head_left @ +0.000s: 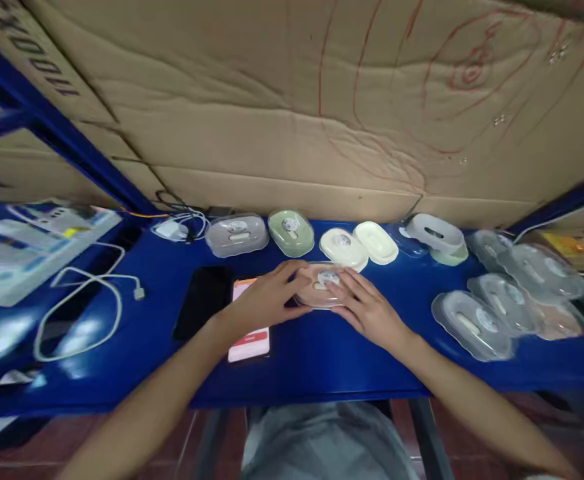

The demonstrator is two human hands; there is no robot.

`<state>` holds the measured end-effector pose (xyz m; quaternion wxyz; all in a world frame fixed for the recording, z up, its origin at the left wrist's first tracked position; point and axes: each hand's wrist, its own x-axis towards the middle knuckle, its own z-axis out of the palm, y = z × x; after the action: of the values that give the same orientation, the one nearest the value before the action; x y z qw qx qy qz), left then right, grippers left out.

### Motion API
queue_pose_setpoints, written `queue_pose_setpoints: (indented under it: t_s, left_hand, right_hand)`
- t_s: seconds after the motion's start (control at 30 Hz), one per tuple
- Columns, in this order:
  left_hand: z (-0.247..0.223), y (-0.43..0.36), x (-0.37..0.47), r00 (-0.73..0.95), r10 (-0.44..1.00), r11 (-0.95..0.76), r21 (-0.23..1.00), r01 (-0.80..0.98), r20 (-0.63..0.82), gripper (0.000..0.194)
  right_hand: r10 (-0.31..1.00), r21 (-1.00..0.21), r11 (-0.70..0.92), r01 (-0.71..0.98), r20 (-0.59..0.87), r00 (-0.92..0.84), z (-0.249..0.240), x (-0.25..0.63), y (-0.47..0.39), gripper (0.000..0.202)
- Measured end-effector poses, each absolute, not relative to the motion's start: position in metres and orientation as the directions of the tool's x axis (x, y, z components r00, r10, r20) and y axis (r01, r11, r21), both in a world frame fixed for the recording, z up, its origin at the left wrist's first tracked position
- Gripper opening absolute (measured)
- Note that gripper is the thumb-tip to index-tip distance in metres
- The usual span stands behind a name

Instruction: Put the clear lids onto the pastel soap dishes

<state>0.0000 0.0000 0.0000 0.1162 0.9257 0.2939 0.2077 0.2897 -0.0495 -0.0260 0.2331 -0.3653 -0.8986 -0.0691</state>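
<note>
A pink oval plastic box (pixel 316 293) with a clear lid and a round sticker lies near the middle of the blue table, between my hands. My left hand (pixel 267 297) grips its left side, fingers curved over the lid. From the right, my right hand (pixel 369 310) holds the other side, with fingertips on the lid by the sticker. Just behind it sit a cream oval box (pixel 342 250) and a cream tray (pixel 376 243). A lit phone (pixel 252 343) lies partly under my left wrist, beside a dark phone (pixel 201 300).
At the back stand a grey lidded box (pixel 237 237), a green one (pixel 291 233) and a white piece (pixel 435 233). Several clear-lidded boxes (pixel 477 327) pile up at right. A white cable (pixel 117 300) and power strip (pixel 47 260) lie left; cardboard (pixel 252 100) walls the back.
</note>
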Motion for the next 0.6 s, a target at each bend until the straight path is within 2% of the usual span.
queue_pose_setpoints:
  t_s: [0.17, 0.37, 0.5, 0.6]
  left_hand:
    - [-0.006, 0.0, -0.001, 0.721, 0.616, -0.778, 0.388, 0.494, 0.316, 0.05]
    - [-0.015, 0.002, 0.0, 0.703, 0.658, -0.735, 0.433, 0.522, 0.269, 0.07]
    - [-0.02, 0.004, 0.001, 0.704, 0.639, -0.758, 0.415, 0.504, 0.312, 0.082]
    - [-0.019, 0.004, -0.001, 0.712, 0.6, -0.792, 0.397, 0.464, 0.364, 0.077]
  right_hand:
    - [0.644, 0.025, 0.664, 0.747, 0.489, -0.588, -0.03, 0.281, -0.058, 0.073]
    - [0.628, 0.091, 0.639, 0.764, 0.512, -0.586, -0.03, 0.277, -0.06, 0.064]
    - [0.626, 0.002, 0.692, 0.722, 0.496, -0.602, -0.026, 0.282, -0.053, 0.064]
    - [0.668, -0.186, 0.699, 0.69, 0.515, -0.537, -0.023, 0.291, -0.046, 0.065]
